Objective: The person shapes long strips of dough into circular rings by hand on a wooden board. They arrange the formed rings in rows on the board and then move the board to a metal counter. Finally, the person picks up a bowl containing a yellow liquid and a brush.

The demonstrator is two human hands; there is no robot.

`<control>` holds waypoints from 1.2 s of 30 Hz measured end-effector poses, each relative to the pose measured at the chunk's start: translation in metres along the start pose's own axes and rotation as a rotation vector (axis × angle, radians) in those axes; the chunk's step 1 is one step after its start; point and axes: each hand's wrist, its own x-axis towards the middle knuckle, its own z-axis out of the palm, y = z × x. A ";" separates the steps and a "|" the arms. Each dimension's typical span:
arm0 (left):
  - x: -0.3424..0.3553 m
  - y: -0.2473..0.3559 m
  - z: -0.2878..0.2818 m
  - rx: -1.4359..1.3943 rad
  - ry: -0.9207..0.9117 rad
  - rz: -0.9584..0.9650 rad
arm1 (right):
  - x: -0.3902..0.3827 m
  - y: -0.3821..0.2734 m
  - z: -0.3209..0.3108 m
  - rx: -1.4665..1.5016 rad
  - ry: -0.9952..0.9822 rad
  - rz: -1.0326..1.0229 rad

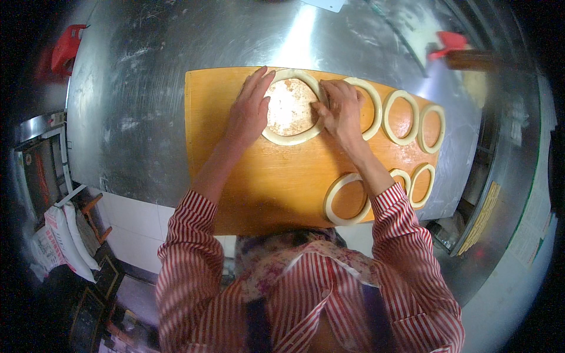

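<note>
A large pale dough ring [291, 140] lies on the orange-brown wooden board [265, 182], at its far middle. My left hand [250, 110] rests along the ring's left side, fingers stretched out and close together, touching the dough. On the opposite side, my right hand [341, 113] has curled fingers and a thumb closed round the ring's right edge. Just right of that hand is another dough ring [377, 109], partly covered by it. Below my right wrist lies one more ring [329, 200], and my forearm hides part of a smaller ring [406, 176].
Further dough rings [386, 117] lie along the board's right side. The board sits on a shiny metal table [129, 117]. Red objects [67, 50] stand at the far left, with another red item [452, 42] at the far right. White sacks [67, 238] are on the lower left.
</note>
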 end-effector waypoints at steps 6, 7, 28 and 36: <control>-0.048 0.011 -0.005 0.208 -0.245 0.303 | -0.048 -0.027 -0.014 0.073 -0.245 -0.328; -0.055 0.013 -0.002 0.255 -0.318 0.383 | -0.055 -0.022 -0.010 0.039 -0.237 -0.347; -0.177 -0.059 -0.079 -0.205 0.548 -0.419 | -0.226 0.095 -0.111 0.360 0.633 0.985; -0.098 -0.067 -0.073 -0.537 0.228 -0.842 | -0.378 0.153 -0.075 0.963 1.037 1.602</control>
